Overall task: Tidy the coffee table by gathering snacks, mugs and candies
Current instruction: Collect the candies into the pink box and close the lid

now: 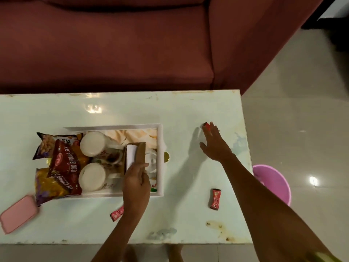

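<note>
mostly candy-gathering now. right hand (pixel 214 146), fingers spread, reaches onto red candy (pixel 206 126) at table's far right, no grip yet. left hand (pixel 137 183) pinches brown box (pixel 138 155) in white tray (pixel 160 140). next: close fingers, carry candy to tray; two candies (pixel 215 199) remain.

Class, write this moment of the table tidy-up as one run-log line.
left hand: holding brown box in tray | right hand: reaching, fingertips on red candy | loose: two candies on table
</note>
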